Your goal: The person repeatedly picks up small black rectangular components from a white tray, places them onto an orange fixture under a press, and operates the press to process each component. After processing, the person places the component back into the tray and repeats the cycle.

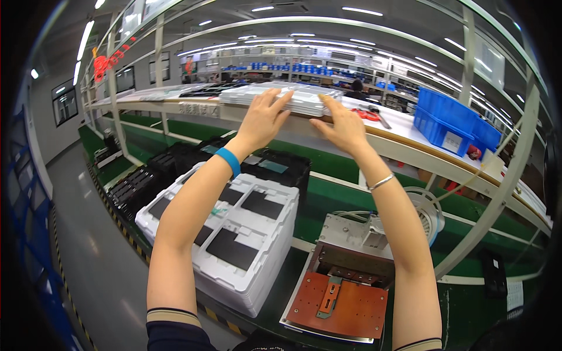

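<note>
Head view: long shelf [401, 124]; at its near edge, white tray stack [305, 102], long axis apparently along that edge, ahead of left hand [263, 120] and right hand [344, 126], neither clearly nearer. Left over stack's front side, right by right front corner; fingers spread, nothing gripped, firm contact unclear.

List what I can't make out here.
In the head view:
- White trays on the shelf: edge parts, covered by the left hand and right hand.
- Lower white stack: deeper contents, covered by its top layer.
- Blue bins: contents, hidden by their walls.
- Orange-plated machine: right side, behind the right forearm.
</note>
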### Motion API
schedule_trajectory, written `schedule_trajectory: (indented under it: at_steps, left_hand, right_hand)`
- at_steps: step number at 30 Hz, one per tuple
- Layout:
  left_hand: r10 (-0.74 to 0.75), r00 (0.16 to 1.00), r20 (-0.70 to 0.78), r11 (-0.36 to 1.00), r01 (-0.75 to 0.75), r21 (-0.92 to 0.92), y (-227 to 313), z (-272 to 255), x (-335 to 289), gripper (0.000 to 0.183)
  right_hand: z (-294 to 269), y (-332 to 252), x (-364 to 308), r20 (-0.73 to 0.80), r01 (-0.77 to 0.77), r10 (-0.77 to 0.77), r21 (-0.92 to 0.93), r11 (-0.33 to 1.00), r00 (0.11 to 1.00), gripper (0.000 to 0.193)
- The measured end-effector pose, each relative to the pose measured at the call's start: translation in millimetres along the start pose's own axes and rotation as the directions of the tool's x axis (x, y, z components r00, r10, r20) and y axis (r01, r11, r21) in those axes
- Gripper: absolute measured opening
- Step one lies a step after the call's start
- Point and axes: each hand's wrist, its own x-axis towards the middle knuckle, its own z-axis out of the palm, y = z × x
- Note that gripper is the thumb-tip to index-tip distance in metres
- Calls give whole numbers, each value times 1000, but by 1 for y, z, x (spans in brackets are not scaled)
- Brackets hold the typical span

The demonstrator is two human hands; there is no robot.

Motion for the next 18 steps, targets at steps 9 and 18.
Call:
schedule_trajectory:
  at_steps: [9,18]
  left_hand:
    - [-304,868,393,938,346,-38,-40,-112,-44,31]
    - [-242,730,639,970,204,133,-65,-113,-159,16]
  right_hand:
    - [-14,-16,-24,-409,186,-121,123,975,905,58]
    - [32,-118,-95,685,70,-46,-6,998,727,57]
